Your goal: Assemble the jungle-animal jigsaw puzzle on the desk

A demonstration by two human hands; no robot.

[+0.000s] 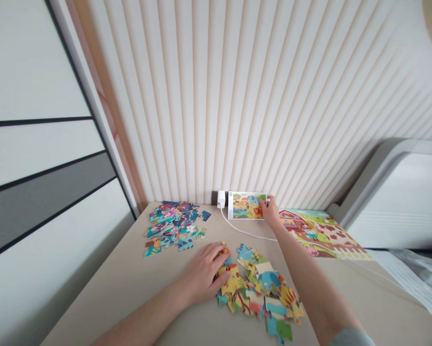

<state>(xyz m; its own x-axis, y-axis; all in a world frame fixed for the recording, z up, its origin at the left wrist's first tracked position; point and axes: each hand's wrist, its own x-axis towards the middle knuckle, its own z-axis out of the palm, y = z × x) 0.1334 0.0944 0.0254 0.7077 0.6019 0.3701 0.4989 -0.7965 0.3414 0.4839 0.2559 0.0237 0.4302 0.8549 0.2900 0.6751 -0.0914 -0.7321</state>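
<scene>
My left hand [205, 276] rests on the table, fingers stretched out and thumb apart. Its fingertips touch the left edge of a loose heap of colourful jigsaw puzzle pieces [252, 298], with a small red and yellow piece partly under the fingers. Farther back, my right hand [271, 211] pinches the right edge of a white-bordered picture card [247, 206]. Bright animals and trees are printed on that card, which stands tilted against the ribbed wall. My right thumb lies on its front; the other fingers are mostly hidden behind it.
A heap of purple and blue puzzle pieces [176, 226] lies at back left. Behind stands a white charger plug [221, 199], its cable [244, 233] running right under my forearm. An assembled farm puzzle [320, 233] lies at right, beside a grey-white appliance [399, 202] and clear plastic [425, 274].
</scene>
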